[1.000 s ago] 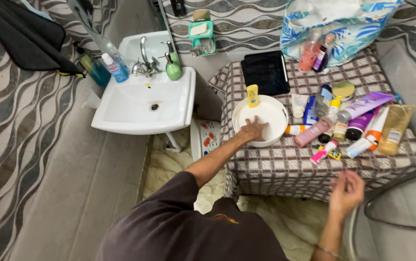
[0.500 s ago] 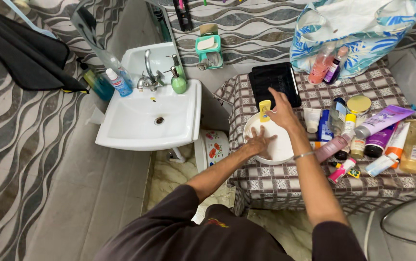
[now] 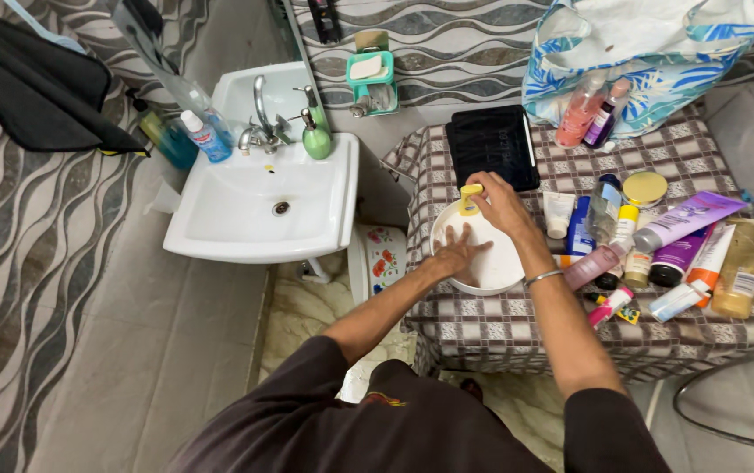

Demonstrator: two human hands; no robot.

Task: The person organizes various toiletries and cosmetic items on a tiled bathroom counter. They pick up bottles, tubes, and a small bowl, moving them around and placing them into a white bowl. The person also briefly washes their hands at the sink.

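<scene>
Left hand [image 3: 457,254] lies flat, fingers spread, inside the white bowl [image 3: 491,270], pressing its near-left side, likely to steady it; it holds nothing. Right hand [image 3: 498,200] reaches over the bowl's far rim and pinches the yellow tube [image 3: 469,199], which stands cap-up at that rim; fingers cover its lower part, so whether its base sits inside the bowl or on the cloth behind can't be told. Bowl sits near the left edge of the checked table [image 3: 517,320], just in front of a black tray [image 3: 491,147] at the far-left part. Right of the bowl, a crowded batch of tubes and bottles [image 3: 657,241] lies mostly on its side toward the right edge, overlapping, so single items are hard to separate; a round gold lid [image 3: 645,187] lies among them. A patterned bag [image 3: 648,61] stands at the far edge, top cut off, with two bottles [image 3: 591,109] leaning against it. Left of the table, a white sink [image 3: 263,206] carries soap bottles on its far rim. The person's dark shirt [image 3: 368,429] blocks the floor below, and the table's near-right corner is hidden behind the right arm.
</scene>
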